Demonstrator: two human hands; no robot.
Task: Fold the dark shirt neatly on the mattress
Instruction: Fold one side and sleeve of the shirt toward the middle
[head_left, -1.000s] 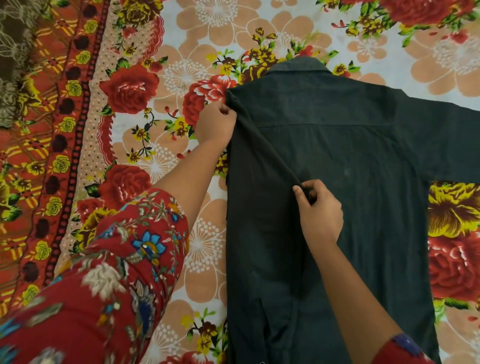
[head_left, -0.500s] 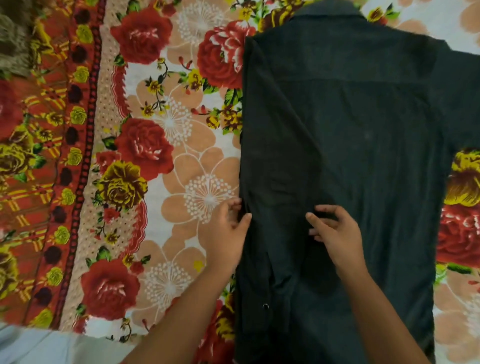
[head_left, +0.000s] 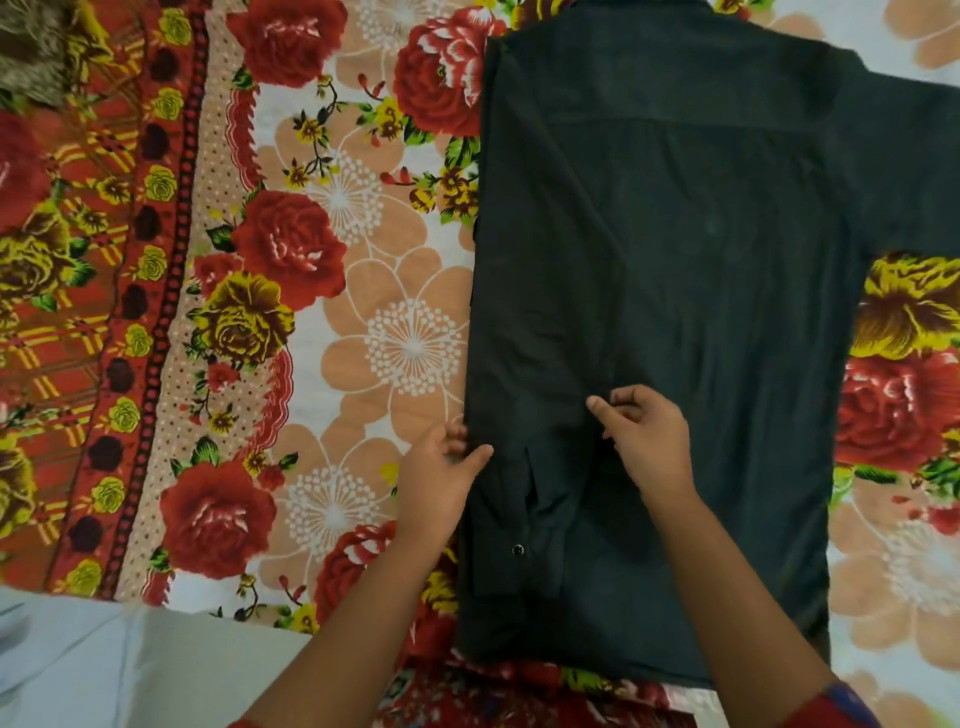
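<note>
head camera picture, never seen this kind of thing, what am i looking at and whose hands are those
No machine here: a person wears a camera on the head, looking down at their own two bare hands. A dark shirt lies on a floral sheet, its left side already folded inward, the sleeve on the right spread out. The left hand touches the shirt's left edge; the right hand rests on the folded part, fingers curled. Whether either pinches cloth is unclear.

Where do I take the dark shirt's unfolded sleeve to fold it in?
Take the sleeve by its lower edge, likely coming from the right with the right hand. It lies flat and spread on the floral sheet, so that free edge gives room to slide under. The cuff is out of view.
</note>
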